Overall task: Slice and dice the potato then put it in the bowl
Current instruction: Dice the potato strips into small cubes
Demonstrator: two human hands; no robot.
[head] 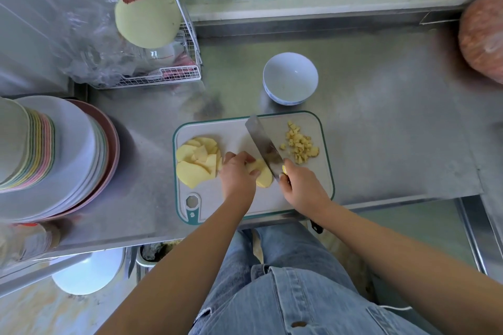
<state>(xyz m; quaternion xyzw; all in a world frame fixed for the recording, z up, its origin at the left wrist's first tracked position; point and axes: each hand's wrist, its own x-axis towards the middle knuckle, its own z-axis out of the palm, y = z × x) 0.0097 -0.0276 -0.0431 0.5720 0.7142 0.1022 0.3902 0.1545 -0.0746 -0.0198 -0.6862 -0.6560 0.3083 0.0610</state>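
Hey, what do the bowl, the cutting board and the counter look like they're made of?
Bowl: likely glazed ceramic, glossy white with a blue pattern at its base. Cutting board: probably plastic, matte grey with a teal rim. Counter: stainless steel, brushed, dully reflective.

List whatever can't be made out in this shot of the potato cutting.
All in the head view:
The knife handle, hidden inside the right hand.
Part of the potato slices being cut, covered by the left hand.
The round reddish object, blurred and cut off by the right edge.
The wire rack contents, veiled by crumpled plastic.
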